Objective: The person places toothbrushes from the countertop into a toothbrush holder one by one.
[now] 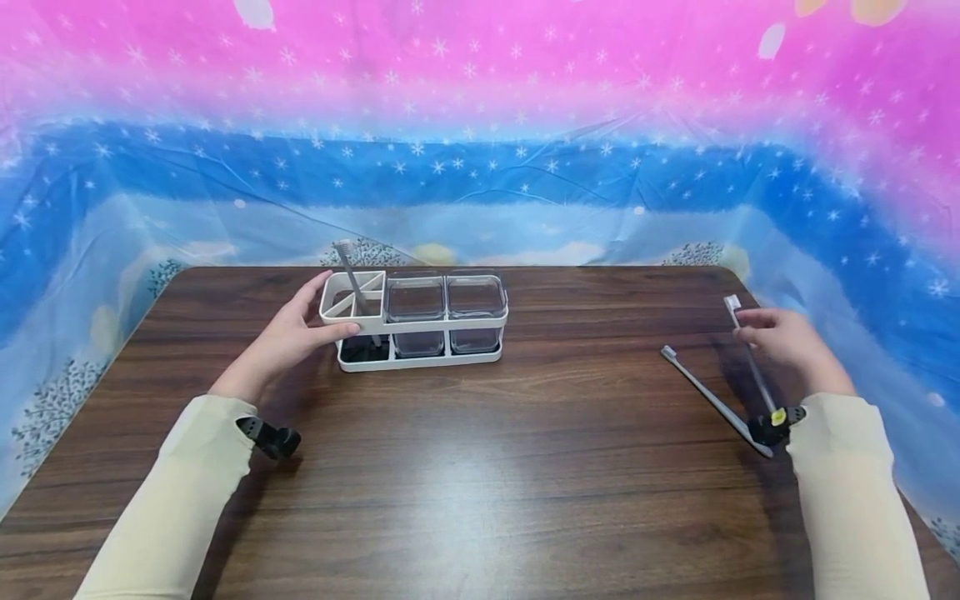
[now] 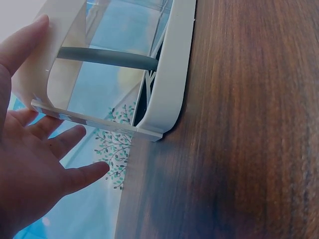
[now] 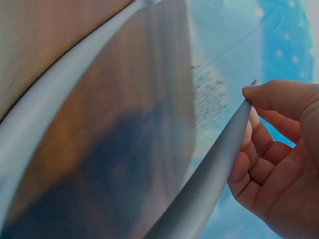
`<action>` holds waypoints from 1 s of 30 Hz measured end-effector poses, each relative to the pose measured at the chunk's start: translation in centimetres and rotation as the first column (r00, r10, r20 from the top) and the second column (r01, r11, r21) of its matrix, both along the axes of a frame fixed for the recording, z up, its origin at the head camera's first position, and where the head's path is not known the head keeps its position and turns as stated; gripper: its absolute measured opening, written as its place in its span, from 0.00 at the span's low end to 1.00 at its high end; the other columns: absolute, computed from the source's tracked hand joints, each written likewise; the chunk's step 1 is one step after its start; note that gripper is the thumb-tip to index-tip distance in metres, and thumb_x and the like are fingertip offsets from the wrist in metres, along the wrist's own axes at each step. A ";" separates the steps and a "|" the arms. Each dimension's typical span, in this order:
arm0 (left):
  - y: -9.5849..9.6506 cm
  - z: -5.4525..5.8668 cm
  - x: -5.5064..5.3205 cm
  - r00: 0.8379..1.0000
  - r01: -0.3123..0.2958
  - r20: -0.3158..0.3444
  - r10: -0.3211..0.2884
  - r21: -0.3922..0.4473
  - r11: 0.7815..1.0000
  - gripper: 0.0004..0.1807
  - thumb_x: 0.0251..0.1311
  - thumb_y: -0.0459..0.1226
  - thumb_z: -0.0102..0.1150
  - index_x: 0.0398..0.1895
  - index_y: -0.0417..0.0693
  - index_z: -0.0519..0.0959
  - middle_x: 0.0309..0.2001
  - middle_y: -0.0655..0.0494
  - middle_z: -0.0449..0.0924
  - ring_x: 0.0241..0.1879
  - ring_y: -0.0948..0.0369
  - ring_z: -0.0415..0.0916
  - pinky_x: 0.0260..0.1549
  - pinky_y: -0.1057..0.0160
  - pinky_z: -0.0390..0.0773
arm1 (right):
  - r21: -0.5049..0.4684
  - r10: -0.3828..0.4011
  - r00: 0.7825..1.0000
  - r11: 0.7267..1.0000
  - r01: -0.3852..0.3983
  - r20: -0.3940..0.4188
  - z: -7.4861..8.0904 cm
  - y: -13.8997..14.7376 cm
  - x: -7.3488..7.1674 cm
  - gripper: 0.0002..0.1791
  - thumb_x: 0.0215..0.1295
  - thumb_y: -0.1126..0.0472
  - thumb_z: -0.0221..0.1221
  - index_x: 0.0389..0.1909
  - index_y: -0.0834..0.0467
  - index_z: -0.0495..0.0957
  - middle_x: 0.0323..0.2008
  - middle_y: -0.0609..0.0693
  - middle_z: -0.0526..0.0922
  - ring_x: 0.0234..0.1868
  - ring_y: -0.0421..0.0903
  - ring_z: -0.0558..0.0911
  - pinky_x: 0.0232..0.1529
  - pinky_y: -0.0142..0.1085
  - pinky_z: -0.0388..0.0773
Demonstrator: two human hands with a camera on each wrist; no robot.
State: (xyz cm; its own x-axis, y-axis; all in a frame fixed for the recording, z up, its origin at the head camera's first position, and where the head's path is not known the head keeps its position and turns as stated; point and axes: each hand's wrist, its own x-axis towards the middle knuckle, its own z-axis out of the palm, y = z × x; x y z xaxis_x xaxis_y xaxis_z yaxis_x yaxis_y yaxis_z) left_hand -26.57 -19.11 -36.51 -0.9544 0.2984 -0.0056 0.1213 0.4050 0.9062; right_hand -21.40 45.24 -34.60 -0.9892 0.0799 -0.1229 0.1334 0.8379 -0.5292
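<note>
A white toothbrush holder (image 1: 420, 327) stands toward the back left of the table, with one grey toothbrush (image 1: 351, 275) upright in its divided left section. My left hand (image 1: 288, 333) grips the left end of the upper frame, thumb along the front rim and fingers round the side and back. In the left wrist view, that toothbrush's handle (image 2: 107, 58) crosses between upper frame and base. Far to the right, my right hand (image 1: 787, 342) pinches a second grey toothbrush (image 1: 752, 362) between thumb and fingertips, below its head. A third toothbrush (image 1: 708, 396) lies on the table beside it.
Two clear square cups (image 1: 416, 300) sit in the holder's middle and right sections. The brown wood table (image 1: 480, 467) ends at the back against a pink and blue patterned cloth (image 1: 480, 167), which also hangs along both sides.
</note>
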 end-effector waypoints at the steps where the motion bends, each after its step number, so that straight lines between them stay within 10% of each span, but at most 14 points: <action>1: 0.0 0.0 0.0 1.000 0.002 -0.001 -0.002 -0.002 1.000 0.54 0.60 0.45 0.65 0.78 0.51 0.36 0.70 0.39 0.57 0.68 0.47 0.57 0.62 0.44 0.62 | 0.014 0.002 1.000 1.000 -0.002 -0.020 0.4 -0.3 -0.3 0.28 0.73 0.55 0.50 0.65 0.71 0.65 0.54 0.73 0.74 0.41 0.47 0.78 0.35 0.34 0.73; 16: -0.1 -0.3 -0.2 1.000 0.004 0.000 -0.004 0.021 1.000 0.54 0.59 0.44 0.66 0.78 0.51 0.37 0.70 0.40 0.57 0.68 0.47 0.57 0.62 0.46 0.61 | -0.093 0.030 0.966 0.994 -0.056 -0.257 5.5 -9.8 -4.8 0.25 0.67 0.56 0.58 0.61 0.66 0.73 0.37 0.53 0.83 0.28 0.33 0.76 0.30 0.30 0.74; 30: -0.1 -0.1 0.1 1.000 0.012 -0.012 -0.012 0.023 1.000 0.54 0.60 0.42 0.66 0.78 0.52 0.36 0.70 0.38 0.56 0.64 0.43 0.64 0.59 0.45 0.66 | -0.206 0.099 0.948 0.964 -0.166 -0.301 7.7 -18.8 -7.7 0.23 0.68 0.56 0.57 0.63 0.58 0.73 0.39 0.53 0.81 0.37 0.46 0.77 0.32 0.35 0.73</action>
